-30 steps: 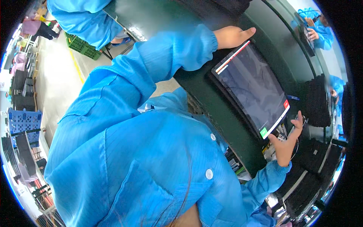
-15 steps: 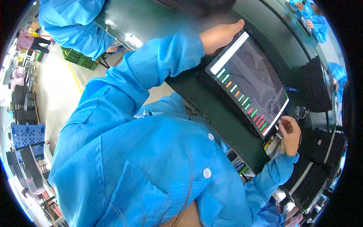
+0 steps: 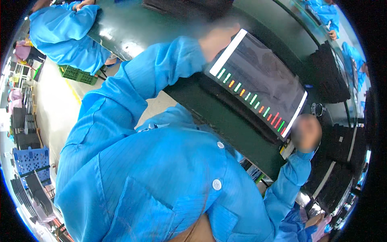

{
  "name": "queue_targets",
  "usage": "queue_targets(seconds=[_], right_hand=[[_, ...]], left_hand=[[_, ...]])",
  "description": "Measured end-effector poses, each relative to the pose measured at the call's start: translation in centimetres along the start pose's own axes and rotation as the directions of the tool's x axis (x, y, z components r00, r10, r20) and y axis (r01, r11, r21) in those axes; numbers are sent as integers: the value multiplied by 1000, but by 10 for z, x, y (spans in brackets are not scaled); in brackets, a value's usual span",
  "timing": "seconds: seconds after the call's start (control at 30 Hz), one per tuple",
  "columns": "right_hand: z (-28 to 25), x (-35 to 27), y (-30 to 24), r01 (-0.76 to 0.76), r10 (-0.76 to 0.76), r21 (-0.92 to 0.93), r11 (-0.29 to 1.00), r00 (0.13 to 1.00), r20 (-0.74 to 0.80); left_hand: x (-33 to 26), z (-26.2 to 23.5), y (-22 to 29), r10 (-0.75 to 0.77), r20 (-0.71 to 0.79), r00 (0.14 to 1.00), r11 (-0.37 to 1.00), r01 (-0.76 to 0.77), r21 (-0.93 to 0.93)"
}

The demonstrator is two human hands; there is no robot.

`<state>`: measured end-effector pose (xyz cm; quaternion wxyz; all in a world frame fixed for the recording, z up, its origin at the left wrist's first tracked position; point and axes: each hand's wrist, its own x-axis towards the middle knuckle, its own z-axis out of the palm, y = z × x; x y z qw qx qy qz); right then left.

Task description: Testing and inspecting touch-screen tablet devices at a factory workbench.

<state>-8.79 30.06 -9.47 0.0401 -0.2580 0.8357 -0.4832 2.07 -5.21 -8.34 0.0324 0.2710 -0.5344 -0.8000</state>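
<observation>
Head cam, looking down: dark green glossy worktable (image 3: 225, 121) curves across the frame, pale factory floor (image 3: 52, 105) at left w/ a yellow line. On the table lies a large flat rectangular panel with a white border and a dark screen (image 3: 262, 84), showing a diagonal row of small green, orange and red bars. Left hand (image 3: 217, 38), blurred, rests at the panel's top-left corner; right hand (image 3: 306, 133), also blurred, sits at its lower-right corner. Both touch the panel edges, but finger closure can't be told from this view. Person's blue buttoned work smock (image 3: 169, 177) fills the foreground and hides the near table edge. Stacks of black trays (image 3: 330, 72) stand just beyond the panel, more black trays (image 3: 338, 161) at right. Small metal clip-like item (image 3: 317, 109) lies near the panel's right corner. Another person in a blue coat (image 3: 68, 36) leans at the table, upper left; green plastic crate (image 3: 78, 74) beneath, blue plastic basket (image 3: 30, 159) on the floor at far left.
</observation>
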Motion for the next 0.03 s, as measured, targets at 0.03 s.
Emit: queue_targets(seconds=[0.03], right_hand=[[-1,-1,1,-3,3,-2,1000,1000,-4]], left_hand=[[3,-4,-1,26,4,1000,999,-26,21]])
